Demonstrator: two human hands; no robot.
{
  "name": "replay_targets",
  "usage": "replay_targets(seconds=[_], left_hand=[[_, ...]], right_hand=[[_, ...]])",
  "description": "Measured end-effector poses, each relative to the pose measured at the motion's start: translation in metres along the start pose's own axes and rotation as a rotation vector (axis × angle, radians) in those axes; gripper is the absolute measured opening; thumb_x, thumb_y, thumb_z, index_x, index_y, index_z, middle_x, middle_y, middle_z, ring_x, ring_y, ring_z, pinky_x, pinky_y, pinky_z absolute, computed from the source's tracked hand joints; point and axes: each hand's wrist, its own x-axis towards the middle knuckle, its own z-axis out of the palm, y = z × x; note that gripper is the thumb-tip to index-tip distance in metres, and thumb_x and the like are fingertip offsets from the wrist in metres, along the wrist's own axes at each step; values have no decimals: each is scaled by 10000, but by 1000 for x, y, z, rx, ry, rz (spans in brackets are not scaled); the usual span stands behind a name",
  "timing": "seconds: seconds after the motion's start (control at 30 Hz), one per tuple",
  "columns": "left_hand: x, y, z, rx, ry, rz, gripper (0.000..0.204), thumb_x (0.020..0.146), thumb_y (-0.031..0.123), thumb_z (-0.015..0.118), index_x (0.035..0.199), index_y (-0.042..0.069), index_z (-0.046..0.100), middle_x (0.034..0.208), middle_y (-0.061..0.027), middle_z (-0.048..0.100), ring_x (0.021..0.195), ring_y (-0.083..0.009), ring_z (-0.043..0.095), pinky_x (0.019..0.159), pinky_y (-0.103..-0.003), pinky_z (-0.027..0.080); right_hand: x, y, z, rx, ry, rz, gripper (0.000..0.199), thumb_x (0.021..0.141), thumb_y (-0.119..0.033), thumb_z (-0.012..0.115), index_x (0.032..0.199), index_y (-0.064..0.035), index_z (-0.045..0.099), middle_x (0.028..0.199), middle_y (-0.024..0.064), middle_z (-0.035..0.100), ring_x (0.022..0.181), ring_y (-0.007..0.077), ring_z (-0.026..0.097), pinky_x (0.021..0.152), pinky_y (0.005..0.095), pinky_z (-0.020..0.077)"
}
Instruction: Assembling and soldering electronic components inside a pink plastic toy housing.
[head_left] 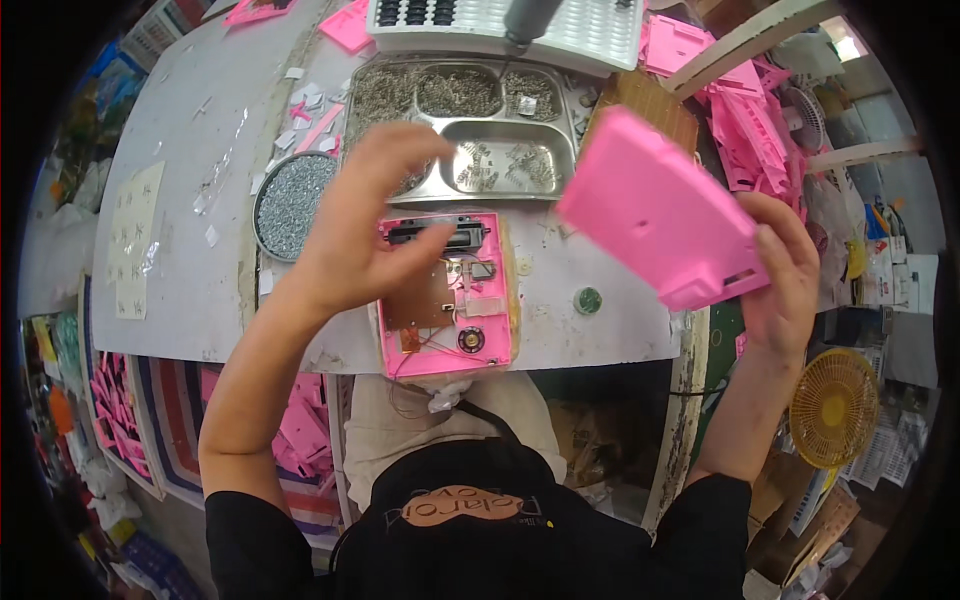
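Observation:
My right hand point(785, 268) grips a pink plastic cover point(645, 215) by its right edge, raised above the right side of the table. My left hand point(365, 225) is open, thumb and fingers apart with nothing between them, over the upper left of a pink housing point(390, 355). That housing lies open side up at the table's front edge. Inside it sit a black slotted part point(465, 236), a brown circuit board point(420, 300), a small round speaker point(470, 340) and thin wires. My left hand hides part of the board and the housing's left side.
Behind the housing stands a steel compartment tray point(430, 195) of small metal parts. A round dish point(258, 215) of grey bits is to its left. A powered screwdriver point(528, 22) hangs above. Pink parts point(755, 130) pile at the right; a yellow fan point(833, 408) stands lower right.

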Motion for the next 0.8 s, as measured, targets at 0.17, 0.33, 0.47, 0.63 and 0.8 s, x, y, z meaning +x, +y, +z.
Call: replay_targets(seconds=[0.17, 0.33, 0.47, 0.63, 0.8], left_hand=[[35, 55, -41, -105, -103, 36, 611, 834, 109, 778, 1391, -8, 554, 1238, -113, 669, 1109, -216, 643, 955, -333, 493], [14, 53, -49, -462, 119, -404, 373, 992, 138, 686, 1306, -45, 602, 1079, -86, 734, 938, -125, 707, 857, -253, 555], [-24, 39, -30, -835, 405, -551, 307, 1018, 129, 659, 1283, -21, 615, 1116, -90, 730, 978, -122, 702, 889, -266, 560], [-39, 37, 15, -991, 422, -694, 293, 1017, 121, 665, 1261, -28, 604, 1129, -108, 726, 997, -123, 699, 893, -271, 568], [-22, 30, 15, -824, 300, -610, 334, 1015, 110, 671, 1301, -41, 587, 1088, -91, 729, 946, -101, 696, 832, -235, 567]], right_hand=[[65, -37, 102, -117, -549, -144, 321, 966, -198, 654, 1171, 46, 694, 1023, 85, 723, 933, 137, 665, 828, 276, 515], [91, -20, 121, -474, 110, -848, 390, 995, -184, 675, 1316, 34, 635, 1005, 62, 721, 841, 97, 645, 686, 218, 484], [16, 26, 146, -35, -178, -166, 618, 1011, -191, 658, 1533, 4, 391, 997, 101, 742, 830, 102, 662, 689, 234, 511], [-20, 47, 168, 195, -177, 105, 774, 1010, -125, 663, 1610, 10, 193, 962, 107, 741, 806, 98, 656, 672, 209, 473], [2, 37, 152, 93, -107, 56, 741, 1006, -93, 661, 1600, 0, 226, 881, 91, 737, 717, 53, 612, 603, 190, 434]])
